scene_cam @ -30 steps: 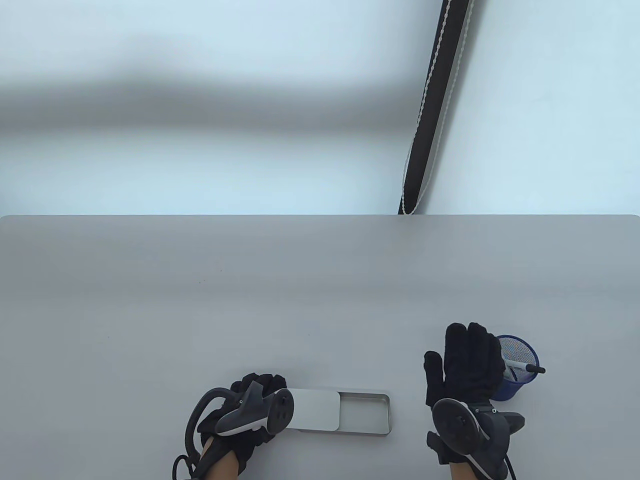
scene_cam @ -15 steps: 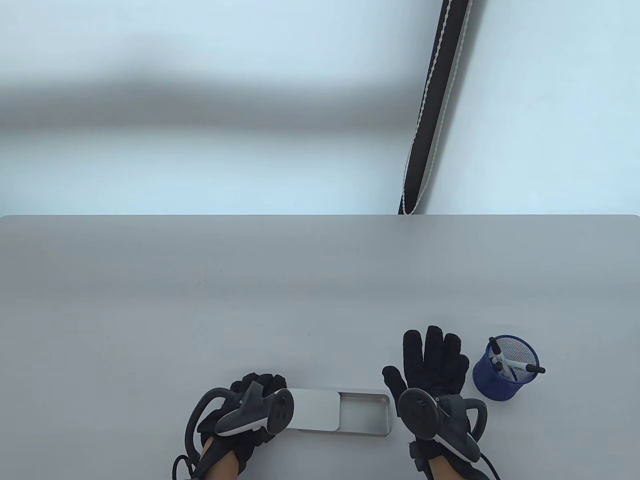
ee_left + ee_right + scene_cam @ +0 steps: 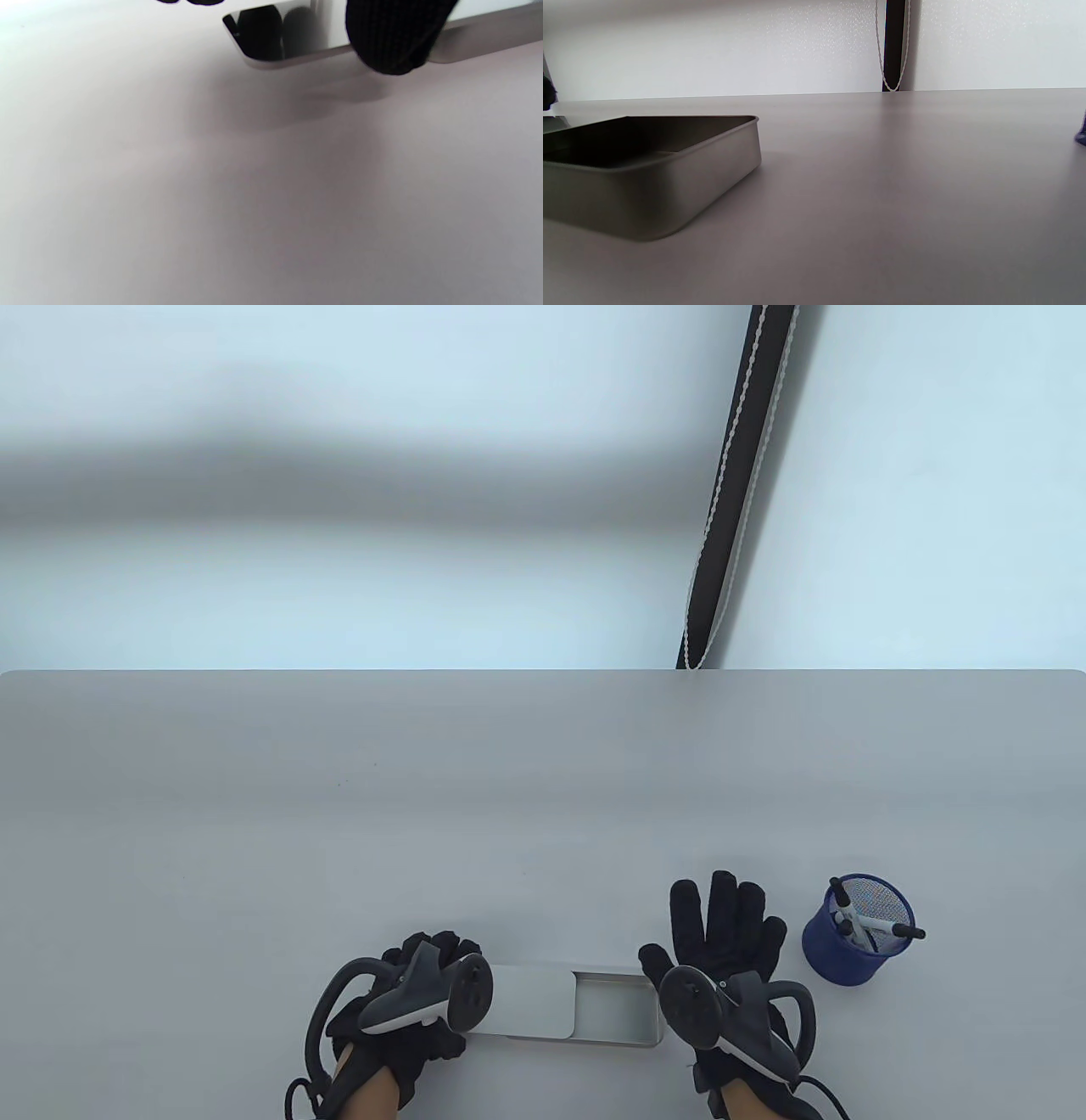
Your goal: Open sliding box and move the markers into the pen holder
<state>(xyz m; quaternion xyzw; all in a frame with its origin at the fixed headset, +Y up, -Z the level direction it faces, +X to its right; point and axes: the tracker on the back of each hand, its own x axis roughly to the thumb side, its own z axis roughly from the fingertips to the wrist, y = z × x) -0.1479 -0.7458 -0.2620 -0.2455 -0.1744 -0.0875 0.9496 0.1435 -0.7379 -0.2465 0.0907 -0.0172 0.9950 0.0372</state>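
A silver sliding box (image 3: 615, 1008) lies near the table's front edge, its lid (image 3: 530, 1001) slid left, and the uncovered right part shows no markers. My left hand (image 3: 422, 963) grips the box's left end with curled fingers. In the left wrist view its thumb (image 3: 394, 40) presses on the box's near side (image 3: 280, 40). My right hand (image 3: 717, 929) is flat with straight, spread fingers just right of the box, the thumb by its far right corner. The blue mesh pen holder (image 3: 827, 946) stands to the right with markers (image 3: 887, 929) in it. The right wrist view shows the box's wall (image 3: 649, 190).
The grey table (image 3: 509, 814) stretches far behind the box. At the back is a white wall with a dark vertical strip and a bead cord (image 3: 721, 517). A sliver of the blue holder (image 3: 1081, 133) shows at the right wrist view's edge.
My right hand has moved left from beside the pen holder to the box's right end, showing the markers in the holder. My left hand has shifted slightly left on the box.
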